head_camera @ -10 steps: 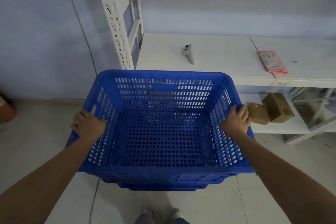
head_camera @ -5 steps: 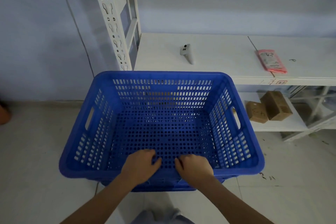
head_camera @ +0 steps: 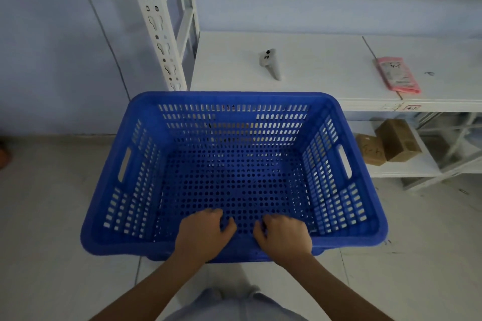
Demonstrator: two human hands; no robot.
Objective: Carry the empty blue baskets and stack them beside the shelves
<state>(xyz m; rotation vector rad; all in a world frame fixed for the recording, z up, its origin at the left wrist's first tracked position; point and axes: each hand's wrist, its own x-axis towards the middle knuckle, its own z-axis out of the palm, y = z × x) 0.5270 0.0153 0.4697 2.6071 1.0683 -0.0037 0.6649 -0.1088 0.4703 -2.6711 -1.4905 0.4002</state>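
The near wall of the blue basket [head_camera: 234, 180] is mostly hidden behind the two hands, and only a sliver of blue shows beneath its near rim, so I cannot tell how many baskets lie under it. The basket is empty; its perforated bottom and slotted walls are bare. It sits low over the tiled floor [head_camera: 47, 216], directly in front of the white shelving [head_camera: 300, 70] and beside its slotted upright post [head_camera: 156, 21].

The left hand [head_camera: 203, 234] and right hand [head_camera: 284, 236] lie side by side on the middle of the near rim, fingers curled over it into the basket. Each grip is closed on the rim, though the thumbs and palms are out of sight.

On the upper shelf lie a small white handheld device [head_camera: 270, 62] and a pink packet [head_camera: 397, 74]. Two brown cardboard boxes [head_camera: 388, 143] stand on the lower shelf, partly cut off by the basket's right wall. The shelf label's writing is too small to read.
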